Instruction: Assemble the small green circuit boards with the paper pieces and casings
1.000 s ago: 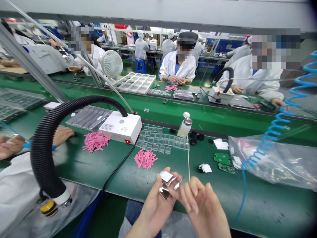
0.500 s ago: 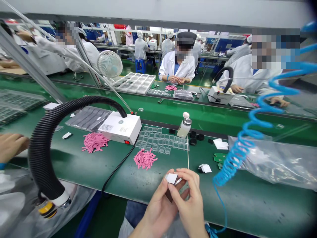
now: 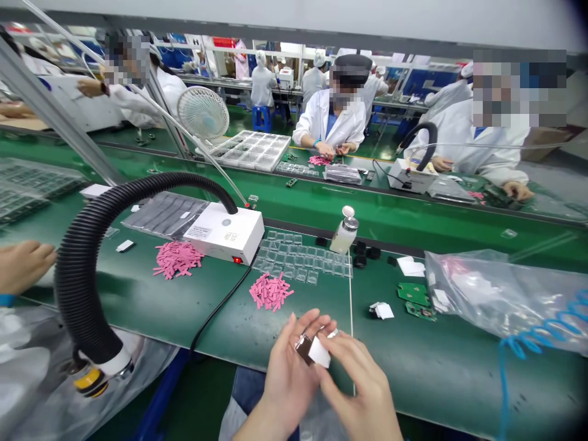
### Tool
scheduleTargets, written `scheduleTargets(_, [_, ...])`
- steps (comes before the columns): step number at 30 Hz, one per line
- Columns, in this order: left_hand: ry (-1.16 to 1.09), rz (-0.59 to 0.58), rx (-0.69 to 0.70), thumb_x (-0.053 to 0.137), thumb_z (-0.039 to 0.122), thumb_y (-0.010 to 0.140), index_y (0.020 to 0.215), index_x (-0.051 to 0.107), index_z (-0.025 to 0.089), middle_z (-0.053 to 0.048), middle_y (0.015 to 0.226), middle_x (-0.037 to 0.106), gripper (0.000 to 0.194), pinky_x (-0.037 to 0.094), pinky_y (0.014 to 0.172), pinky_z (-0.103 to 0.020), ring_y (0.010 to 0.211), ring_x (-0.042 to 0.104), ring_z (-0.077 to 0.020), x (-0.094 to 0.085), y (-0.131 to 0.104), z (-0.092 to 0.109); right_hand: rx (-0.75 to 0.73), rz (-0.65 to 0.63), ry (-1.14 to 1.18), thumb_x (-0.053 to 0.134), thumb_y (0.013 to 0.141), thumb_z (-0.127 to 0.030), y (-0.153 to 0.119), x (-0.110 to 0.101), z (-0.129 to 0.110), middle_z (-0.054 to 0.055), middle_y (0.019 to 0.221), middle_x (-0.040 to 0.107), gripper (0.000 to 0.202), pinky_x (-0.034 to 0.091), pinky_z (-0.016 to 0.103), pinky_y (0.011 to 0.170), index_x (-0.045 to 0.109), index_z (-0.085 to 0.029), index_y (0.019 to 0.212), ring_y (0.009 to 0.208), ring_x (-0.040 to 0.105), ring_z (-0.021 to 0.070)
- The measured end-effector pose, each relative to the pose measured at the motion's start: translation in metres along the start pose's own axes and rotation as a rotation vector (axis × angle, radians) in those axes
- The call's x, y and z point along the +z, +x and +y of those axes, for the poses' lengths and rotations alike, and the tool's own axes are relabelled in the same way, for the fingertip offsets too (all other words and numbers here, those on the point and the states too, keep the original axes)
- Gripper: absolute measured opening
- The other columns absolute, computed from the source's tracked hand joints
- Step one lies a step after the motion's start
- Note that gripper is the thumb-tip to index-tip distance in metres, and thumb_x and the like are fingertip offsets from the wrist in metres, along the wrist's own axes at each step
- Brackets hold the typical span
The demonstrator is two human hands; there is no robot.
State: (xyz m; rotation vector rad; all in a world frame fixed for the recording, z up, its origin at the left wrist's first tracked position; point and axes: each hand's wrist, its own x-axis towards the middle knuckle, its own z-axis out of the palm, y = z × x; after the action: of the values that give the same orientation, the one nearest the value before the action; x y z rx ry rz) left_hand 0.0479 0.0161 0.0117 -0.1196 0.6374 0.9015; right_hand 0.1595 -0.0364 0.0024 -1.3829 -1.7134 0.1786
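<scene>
In front of me, over the bench's near edge, my left hand (image 3: 287,373) is palm up with its fingers curled around a small dark square piece (image 3: 303,348) that has a shiny edge. My right hand (image 3: 361,383) pinches a white square piece (image 3: 320,352) between thumb and fingers, partly overlapping the dark one. Whether the two pieces are joined cannot be made out. Beyond my hands lies a pile of pink strips (image 3: 271,291), with rows of clear plastic cases (image 3: 298,256) behind it.
A white box (image 3: 229,236) with a black flexible duct (image 3: 76,275) stands left. Behind the cases is a pump bottle (image 3: 344,236). Right are white pieces (image 3: 382,310), green circuit boards (image 3: 413,294), a plastic bag (image 3: 496,300) and a coiled blue hose (image 3: 528,340). A co-worker's hand (image 3: 25,266) is at left.
My hands have turned and opened apart somewhat; the white piece has tilted and the dark piece now shows beside it. The coiled blue hose has swung right and down.
</scene>
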Motion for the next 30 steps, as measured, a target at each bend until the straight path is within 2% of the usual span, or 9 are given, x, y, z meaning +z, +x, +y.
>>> scheduleTargets(5, [-0.016, 0.047, 0.040, 0.052, 0.029, 0.087, 0.084, 0.071, 0.009, -0.012, 0.088, 0.072, 0.028, 0.045, 0.096, -0.039, 0.096, 0.066, -0.0254, -0.001, 0.002, -0.002, -0.068, 0.021, -0.153, 0.062, 0.084, -0.020, -0.001, 0.007, -0.005, 0.004, 0.085, 0.071, 0.018, 0.051, 0.042, 0.084, 0.063, -0.021, 0.102, 0.074, 0.068, 0.0210])
scheduleTargets(10, [-0.015, 0.072, 0.058, 0.053, 0.028, 0.086, 0.083, 0.071, 0.009, -0.012, 0.086, 0.072, 0.026, 0.046, 0.096, -0.038, 0.092, 0.066, -0.0235, -0.002, 0.004, -0.004, -0.029, 0.013, -0.197, 0.055, 0.091, -0.031, -0.003, 0.009, -0.006, 0.005, 0.088, 0.072, 0.015, 0.046, 0.043, 0.091, 0.064, -0.021, 0.099, 0.077, 0.068, 0.0220])
scheduleTargets(16, [-0.013, 0.084, 0.057, 0.052, 0.027, 0.087, 0.079, 0.071, 0.009, -0.011, 0.084, 0.072, 0.027, 0.045, 0.096, -0.038, 0.091, 0.066, -0.0235, -0.001, 0.005, -0.007, -0.048, -0.039, -0.238, 0.058, 0.089, -0.025, -0.003, 0.008, -0.003, 0.002, 0.086, 0.072, 0.011, 0.040, 0.047, 0.091, 0.063, -0.021, 0.098, 0.072, 0.065, 0.0195])
scheduleTargets(23, [0.029, 0.120, 0.057, 0.051, 0.026, 0.087, 0.078, 0.071, 0.010, -0.012, 0.086, 0.071, 0.026, 0.048, 0.092, -0.036, 0.090, 0.066, -0.0228, 0.002, 0.001, -0.010, -0.048, -0.038, -0.273, 0.060, 0.087, -0.028, -0.003, 0.008, -0.002, 0.001, 0.085, 0.072, 0.010, 0.036, 0.049, 0.091, 0.064, -0.022, 0.095, 0.071, 0.062, 0.0202])
scheduleTargets(30, [-0.011, 0.094, 0.027, 0.055, 0.024, 0.085, 0.077, 0.070, 0.011, -0.010, 0.083, 0.071, 0.022, 0.049, 0.090, -0.033, 0.090, 0.067, -0.0212, -0.002, 0.004, -0.012, 0.001, -0.076, -0.229, 0.060, 0.088, -0.030, -0.010, 0.013, 0.002, 0.000, 0.086, 0.070, 0.009, 0.036, 0.049, 0.092, 0.064, -0.026, 0.095, 0.076, 0.061, 0.0202])
